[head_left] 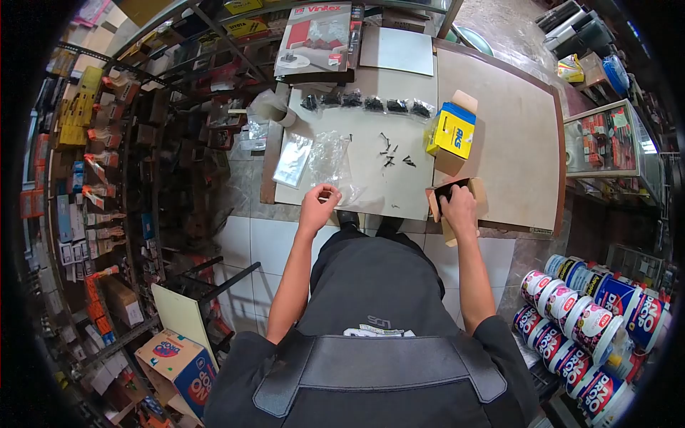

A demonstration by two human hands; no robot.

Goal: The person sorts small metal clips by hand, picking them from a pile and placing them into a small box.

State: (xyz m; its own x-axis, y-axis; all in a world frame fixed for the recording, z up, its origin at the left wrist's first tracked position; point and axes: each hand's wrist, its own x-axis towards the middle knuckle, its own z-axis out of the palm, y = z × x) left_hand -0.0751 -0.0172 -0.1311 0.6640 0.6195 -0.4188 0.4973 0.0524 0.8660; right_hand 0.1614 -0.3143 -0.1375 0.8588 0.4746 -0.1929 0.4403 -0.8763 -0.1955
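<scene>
The big table [499,143] has a yellow box [455,132] standing on it. A smaller open box [480,196] is right at the near edge, one flap poking past. I think it could tip and spill if it gets a hard tug. It looks plain brown, with its flaps spread and its inside dark. Crumpled clear plastic [328,153] lies on the left part of the table; dragging it could sweep small things off. The right hand [459,207] has its fingers down in the open box. The left hand [319,209] is curled up beside the plastic; I cannot tell if either is grasping anything. Little filled bags [373,104] sit in a row farther back. Loose screws [389,162] lie scattered in the middle.
</scene>
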